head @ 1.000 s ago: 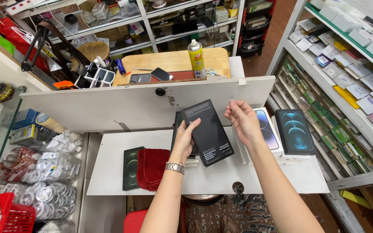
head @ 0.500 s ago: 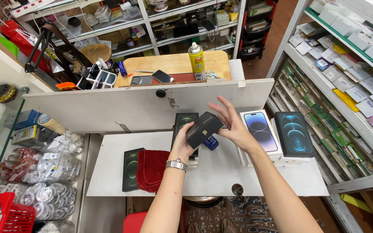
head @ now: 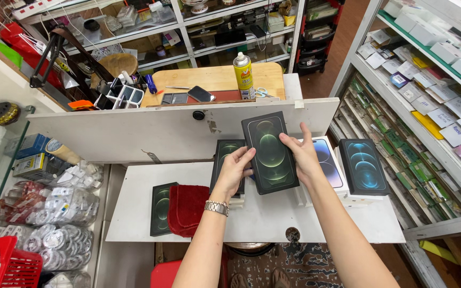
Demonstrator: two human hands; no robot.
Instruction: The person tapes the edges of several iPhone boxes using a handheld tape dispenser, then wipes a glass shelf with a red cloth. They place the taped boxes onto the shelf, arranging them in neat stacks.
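**Both hands hold a dark green phone box above the white counter**

The left hand grips the near left edge of a dark green phone box, thumb on its face; a metal watch sits on that wrist. The right hand clasps the box's right edge, fingers spread along it. The box is held face up, slightly tilted, over the middle of the white counter.

Beneath it lies a second green box, partly covered. To the right rest a pale box with a purple picture and, further right, a blue box. At the near left, another green box lies touching a folded red cloth. On the far wooden bench stands a yellow spray can.
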